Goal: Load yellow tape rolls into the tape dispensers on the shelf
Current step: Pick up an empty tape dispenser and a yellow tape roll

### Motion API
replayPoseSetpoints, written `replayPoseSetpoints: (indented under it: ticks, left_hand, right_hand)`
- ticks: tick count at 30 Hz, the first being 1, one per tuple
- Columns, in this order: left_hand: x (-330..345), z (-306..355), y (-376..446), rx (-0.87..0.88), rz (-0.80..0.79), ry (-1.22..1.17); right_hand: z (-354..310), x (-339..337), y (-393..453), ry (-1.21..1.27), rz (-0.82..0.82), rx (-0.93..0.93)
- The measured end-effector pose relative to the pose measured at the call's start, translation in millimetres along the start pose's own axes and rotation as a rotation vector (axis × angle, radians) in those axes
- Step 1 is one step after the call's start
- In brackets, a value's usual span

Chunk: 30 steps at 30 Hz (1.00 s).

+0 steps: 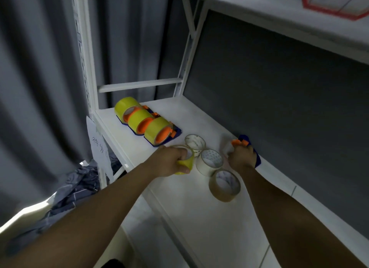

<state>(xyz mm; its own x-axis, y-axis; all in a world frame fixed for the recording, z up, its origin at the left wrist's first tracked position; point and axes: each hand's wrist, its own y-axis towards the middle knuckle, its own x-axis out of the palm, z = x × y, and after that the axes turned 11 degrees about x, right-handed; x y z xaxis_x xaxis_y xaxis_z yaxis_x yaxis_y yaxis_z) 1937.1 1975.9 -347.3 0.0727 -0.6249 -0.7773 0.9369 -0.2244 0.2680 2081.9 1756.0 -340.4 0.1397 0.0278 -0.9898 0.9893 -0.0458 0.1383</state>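
On the shelf (199, 217), three loaded dispensers (147, 126) are already standing at ten o'clock. The right hand (242, 158) is gripping the last dispenser (249, 148) at two o'clock; the left hand (171, 161) is holding a yellow roll (184, 164), not loaded yet.

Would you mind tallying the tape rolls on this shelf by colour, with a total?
Yellow: 4, three on the loaded dispensers at the back left and one yellow roll gripped by the left hand.
White or clear: 2, the white rolls in the middle of the shelf.
Tan: 1, the tan roll nearest the camera.
Total: 7 rolls.
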Motion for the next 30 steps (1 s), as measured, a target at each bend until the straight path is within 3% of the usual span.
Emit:
replayPoseSetpoints:
  ticks: [5,10,17,19,23,26,30]
  left_hand:
    - [-2.3,0.0,-8.2,-0.047,-0.172,0.127]
    - [3.7,-9.3,-12.7,-0.012,-0.259,0.231]
    - [5.3,-17.7,-16.9,-0.026,-0.324,0.346]
    - [-4.9,-13.4,-19.0,-0.057,-0.219,0.245]
    - [-33.1,7.8,-19.2,-0.055,0.139,-0.06]
    - [-50.9,33.1,-23.1,-0.185,0.168,-0.546]
    - [-61.4,53.1,-30.4,-0.368,0.205,-0.968]
  right_hand:
    - [-20.5,-30.9,-30.7,0.29,0.152,-0.137]
    - [-35.4,-45.9,-69.8,0.489,0.142,-0.37]
    - [-48.7,-47.6,-117.9,0.733,0.015,-0.305]
    - [-48.5,-51.0,-124.8,0.775,-0.003,-0.286]
    - [-52.2,-52.3,-142.1,0.807,0.068,-0.167]
    - [-67.4,-50.5,-157.2,0.97,0.152,-0.109]
    - [-84.2,-49.6,-171.8,1.09,0.156,-0.138]
